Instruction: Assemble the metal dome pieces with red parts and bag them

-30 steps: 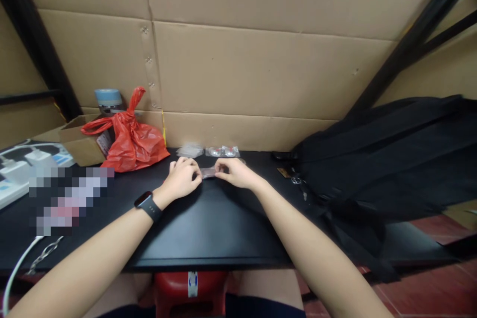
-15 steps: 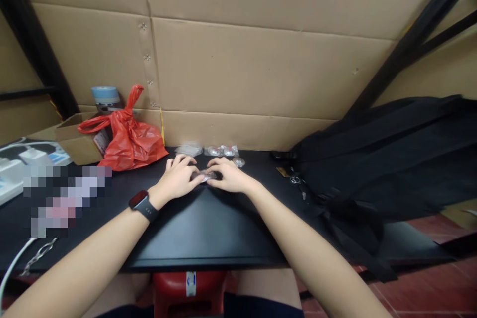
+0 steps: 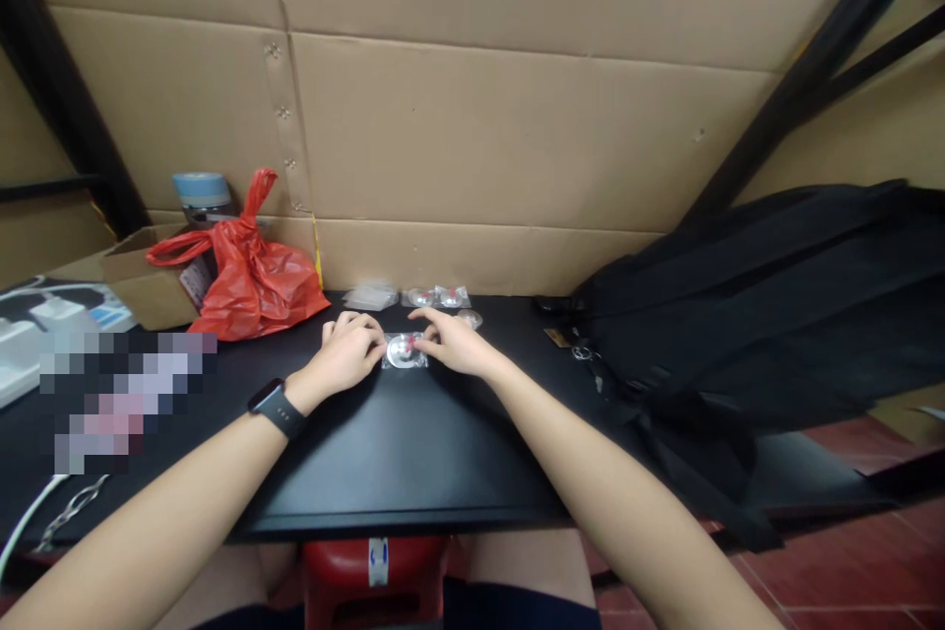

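Note:
A clear plastic packet (image 3: 403,351) with a round silvery disc and a red mark lies on the black table between my hands. My left hand (image 3: 346,352), with a dark watch on its wrist, pinches the packet's left edge. At the packet's right edge, my right hand (image 3: 452,343) has its thumb on the plastic and its index finger stretched above it. Behind them lie two similar packets (image 3: 437,296), a stack of clear bags (image 3: 371,297) and a loose round disc (image 3: 470,319), partly behind my right hand.
On the left are a red plastic bag (image 3: 258,285), a cardboard box (image 3: 152,290), a blue-lidded container (image 3: 201,189) and a white power strip (image 3: 26,354). A black backpack (image 3: 768,305) fills the right side. Cardboard (image 3: 472,138) walls the back.
The packet between my hands now lies flat and shows its disc and red mark. My fingers have moved apart to its two sides. The view has shifted slightly.

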### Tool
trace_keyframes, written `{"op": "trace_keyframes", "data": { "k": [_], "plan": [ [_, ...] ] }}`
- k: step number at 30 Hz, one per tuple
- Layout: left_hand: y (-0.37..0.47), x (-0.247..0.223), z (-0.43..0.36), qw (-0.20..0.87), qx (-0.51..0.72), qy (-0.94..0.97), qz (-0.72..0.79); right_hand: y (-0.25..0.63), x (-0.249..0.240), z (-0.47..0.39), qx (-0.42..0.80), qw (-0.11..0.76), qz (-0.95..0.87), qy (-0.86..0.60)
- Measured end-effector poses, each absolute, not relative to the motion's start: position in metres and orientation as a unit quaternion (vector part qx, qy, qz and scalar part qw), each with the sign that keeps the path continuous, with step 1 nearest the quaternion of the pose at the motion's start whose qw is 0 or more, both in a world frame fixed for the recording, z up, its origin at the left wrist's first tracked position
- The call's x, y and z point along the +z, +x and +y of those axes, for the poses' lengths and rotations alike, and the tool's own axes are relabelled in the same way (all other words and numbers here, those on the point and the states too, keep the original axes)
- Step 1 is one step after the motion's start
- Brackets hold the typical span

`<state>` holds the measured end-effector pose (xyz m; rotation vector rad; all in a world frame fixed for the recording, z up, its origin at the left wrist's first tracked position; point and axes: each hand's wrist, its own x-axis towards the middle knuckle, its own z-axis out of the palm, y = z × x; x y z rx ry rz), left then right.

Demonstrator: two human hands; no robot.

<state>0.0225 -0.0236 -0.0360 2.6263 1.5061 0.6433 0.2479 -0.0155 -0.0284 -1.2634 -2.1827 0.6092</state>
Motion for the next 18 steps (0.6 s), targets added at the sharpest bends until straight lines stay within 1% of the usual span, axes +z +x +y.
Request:
{"op": "trace_keyframes", "data": {
  "k": [4,8,11,18],
  "plan": [
    [0.027,-0.038,-0.024,0.014,0.215,0.849,0.482,0.246,-0.035,-0.012,0.24,0.276,-0.804,-0.469],
    [0.027,-0.037,-0.025,0.012,0.219,0.849,0.48,0.252,-0.041,-0.003,0.302,0.292,-0.783,-0.459],
    [0.024,-0.034,-0.026,0.007,0.228,0.847,0.481,0.259,-0.044,0.006,0.339,0.327,-0.748,-0.468],
    [0.007,-0.027,-0.019,-0.015,0.248,0.819,0.518,0.292,-0.036,0.026,0.339,0.405,-0.661,-0.533]
  ]
}}
